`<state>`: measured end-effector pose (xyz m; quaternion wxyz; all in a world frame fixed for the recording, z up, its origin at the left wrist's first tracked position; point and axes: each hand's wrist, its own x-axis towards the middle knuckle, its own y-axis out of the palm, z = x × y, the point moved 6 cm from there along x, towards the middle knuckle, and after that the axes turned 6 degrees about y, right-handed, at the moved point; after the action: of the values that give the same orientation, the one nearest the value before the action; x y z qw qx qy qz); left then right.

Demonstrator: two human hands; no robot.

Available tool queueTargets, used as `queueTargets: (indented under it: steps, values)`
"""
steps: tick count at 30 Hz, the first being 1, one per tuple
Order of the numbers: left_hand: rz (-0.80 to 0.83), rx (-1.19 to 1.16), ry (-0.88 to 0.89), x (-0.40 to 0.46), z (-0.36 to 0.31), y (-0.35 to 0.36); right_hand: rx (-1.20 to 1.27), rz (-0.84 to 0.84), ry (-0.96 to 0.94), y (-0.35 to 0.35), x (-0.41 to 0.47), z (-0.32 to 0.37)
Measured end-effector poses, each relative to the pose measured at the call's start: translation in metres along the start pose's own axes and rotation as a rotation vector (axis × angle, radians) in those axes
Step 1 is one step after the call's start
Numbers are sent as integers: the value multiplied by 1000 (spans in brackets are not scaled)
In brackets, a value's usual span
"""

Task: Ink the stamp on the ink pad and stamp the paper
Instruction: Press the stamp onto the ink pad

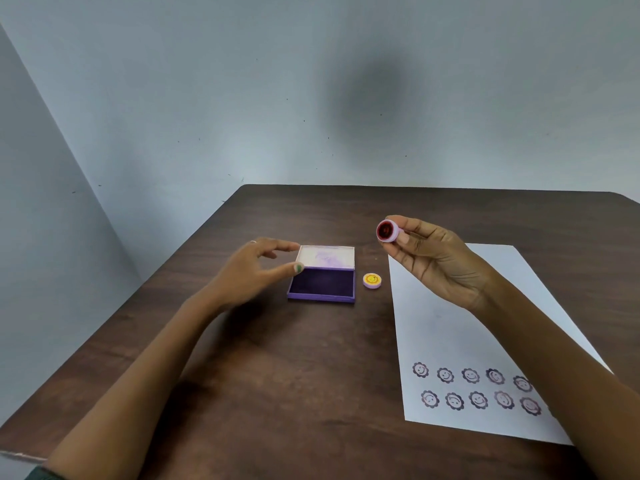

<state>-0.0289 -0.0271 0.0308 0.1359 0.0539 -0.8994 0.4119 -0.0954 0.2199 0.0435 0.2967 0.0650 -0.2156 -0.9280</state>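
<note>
- Right hand pinches the stamp above the desk.
- Left hand, fingers spread, hovers beside the open ink pad.
- Stamped paper lies right.

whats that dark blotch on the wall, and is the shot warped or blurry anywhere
Head view: the dark blotch on the wall is a soft-edged shadow or lens smudge, cannot tell which; wide-angle warp splays the table edges outward; lighting is dim and even, no glare; the stamp in the right hand and the prints on the paper look slightly soft.
</note>
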Motion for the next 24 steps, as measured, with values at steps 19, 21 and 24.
queueTargets:
  steps: [19,21,24]
  values:
    - [236,65,-70,-8,17,15,-168,102,64,11,-4,-2]
    - [223,63,-69,-8,16,14,-271,55,67,12,-2,-2]
    - [205,47,-64,-9,16,12,-449,-37,67,15,3,-3]
